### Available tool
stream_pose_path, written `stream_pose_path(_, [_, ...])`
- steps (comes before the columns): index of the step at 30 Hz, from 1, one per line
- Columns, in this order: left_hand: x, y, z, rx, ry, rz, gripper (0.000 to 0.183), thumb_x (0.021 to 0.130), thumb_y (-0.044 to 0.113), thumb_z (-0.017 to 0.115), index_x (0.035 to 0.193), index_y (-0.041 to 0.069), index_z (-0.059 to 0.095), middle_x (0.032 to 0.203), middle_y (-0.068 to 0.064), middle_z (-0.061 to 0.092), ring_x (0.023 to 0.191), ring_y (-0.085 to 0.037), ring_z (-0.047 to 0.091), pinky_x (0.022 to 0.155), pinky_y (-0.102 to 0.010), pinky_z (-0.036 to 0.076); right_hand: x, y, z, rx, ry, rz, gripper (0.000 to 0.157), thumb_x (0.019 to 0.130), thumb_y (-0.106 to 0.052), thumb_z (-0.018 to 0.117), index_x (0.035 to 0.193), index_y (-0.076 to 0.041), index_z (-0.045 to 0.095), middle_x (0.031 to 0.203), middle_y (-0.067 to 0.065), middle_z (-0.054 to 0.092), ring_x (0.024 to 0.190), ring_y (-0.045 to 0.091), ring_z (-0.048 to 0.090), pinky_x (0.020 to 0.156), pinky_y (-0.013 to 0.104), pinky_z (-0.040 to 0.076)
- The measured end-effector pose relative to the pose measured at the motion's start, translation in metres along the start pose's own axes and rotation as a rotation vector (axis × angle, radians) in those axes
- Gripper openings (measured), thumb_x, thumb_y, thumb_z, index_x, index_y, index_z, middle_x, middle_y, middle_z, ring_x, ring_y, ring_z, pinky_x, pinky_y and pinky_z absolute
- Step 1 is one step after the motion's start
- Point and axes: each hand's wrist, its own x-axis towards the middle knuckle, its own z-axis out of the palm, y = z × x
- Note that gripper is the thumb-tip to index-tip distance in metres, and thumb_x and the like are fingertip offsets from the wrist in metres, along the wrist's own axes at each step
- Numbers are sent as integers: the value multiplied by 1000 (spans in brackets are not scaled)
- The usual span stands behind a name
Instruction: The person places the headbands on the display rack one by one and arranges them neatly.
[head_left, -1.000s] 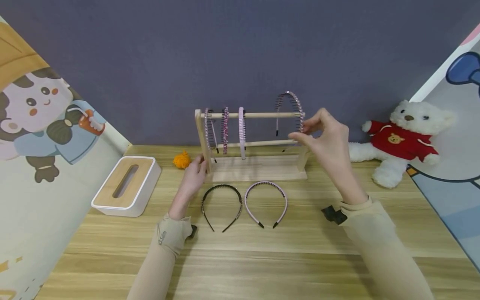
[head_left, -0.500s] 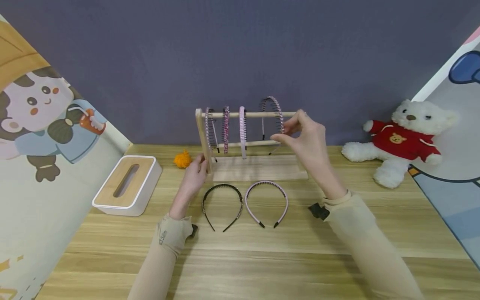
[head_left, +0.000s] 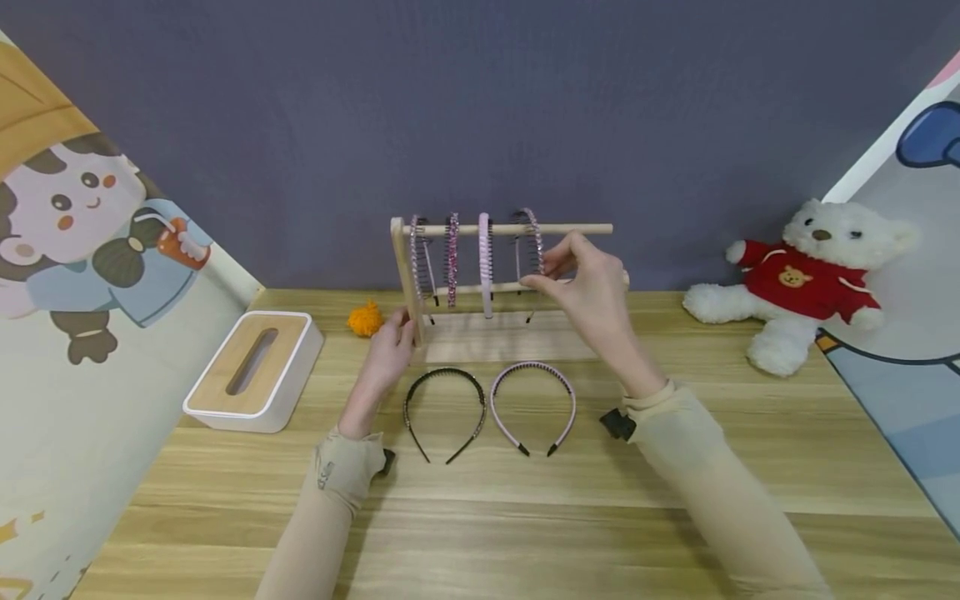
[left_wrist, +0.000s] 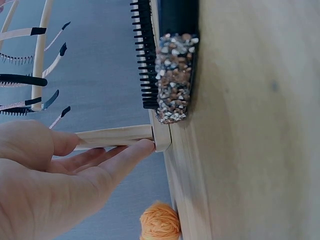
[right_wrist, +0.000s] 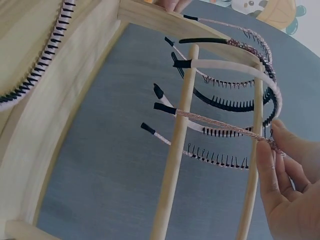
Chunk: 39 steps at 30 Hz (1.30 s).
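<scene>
Headband [head_left: 536, 237] (glittery pink arch) slid 9-o'clock-ward, gap narrowed — right hand [head_left: 591, 287] pinching it, left hand [head_left: 388, 346] gripping pale wooden rack [head_left: 405, 271].

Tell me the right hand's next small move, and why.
Probably ease the pinched glittery pink headband down onto the upper rod. The right hand holds it looped over that rod, but in the head view its arch peaks slightly higher than the neighbouring pale pink headband. The left hand grips the wooden post.
</scene>
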Motion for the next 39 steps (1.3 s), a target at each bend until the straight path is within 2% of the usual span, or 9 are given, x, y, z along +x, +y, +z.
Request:
stream_pose_path(4, [0,2,0,5,-3,1,46,118,13,36,157,-11,41,137,-35,61,117,-43,65,94,-53,55,-1,0,4,6,-7,6,39,79,-8,96,100,3,66,91,14,76,80,27,74,72,33,55])
stream_pose_path(7, [0,3,-1,16,-6,3,46,118,13,36,156,-11,41,136,-35,62,109,-41,66,85,-46,56,-2,1,6,11,-7,1,39,78,-6,96,100,3,65,91,15,76,80,28,74,74,43,58])
stream_pose_path(13, [1,2,-2,27,-2,16,45,118,13,37,156,-12,41,133,-35,64,90,-38,64,67,-34,49,-2,1,7,23,-4,0,41,79,-4,96,104,4,64,91,15,74,79,27,73,72,39,58])
stream_pose_path(18, [2,1,-2,39,2,24,45,118,12,36,156,-13,40,134,-36,62,97,-42,66,71,-37,52,-4,2,7,38,-10,23,46,80,-4,95,109,4,60,95,15,73,80,27,72,73,35,57])
stream_pose_path(22, [1,1,-1,42,2,12,46,118,12,36,156,-13,40,138,-37,60,110,-45,67,85,-48,57,-6,2,7,50,-8,36,48,80,-4,95,112,2,59,99,14,72,82,27,71,75,37,58])
stream_pose_path(26, [1,1,-1,27,-3,5,46,118,13,36,157,-12,40,140,-36,59,118,-45,65,94,-54,56,-8,1,6,63,-6,32,49,80,-4,95,113,2,59,99,15,72,81,28,71,76,41,58])
stream_pose_path(30, [0,1,-2,17,-5,8,46,118,13,36,157,-11,40,139,-35,61,102,-40,66,79,-43,56,-9,1,6,69,-1,16,49,80,-3,95,113,3,60,99,17,74,81,29,72,76,44,59])
stream_pose_path(34, [0,1,-2,21,-7,15,46,118,13,36,157,-11,41,135,-35,63,80,-33,58,62,-33,45,-11,2,5,73,-3,5,48,80,-1,94,114,4,60,101,18,74,81,31,73,75,45,61])
stream_pose_path(39, [1,0,-1,22,-7,16,45,118,13,37,156,-11,42,133,-35,64,77,-30,56,59,-30,43,-12,1,4,81,-10,9,49,80,-1,94,115,4,60,103,18,74,83,31,73,76,45,61])
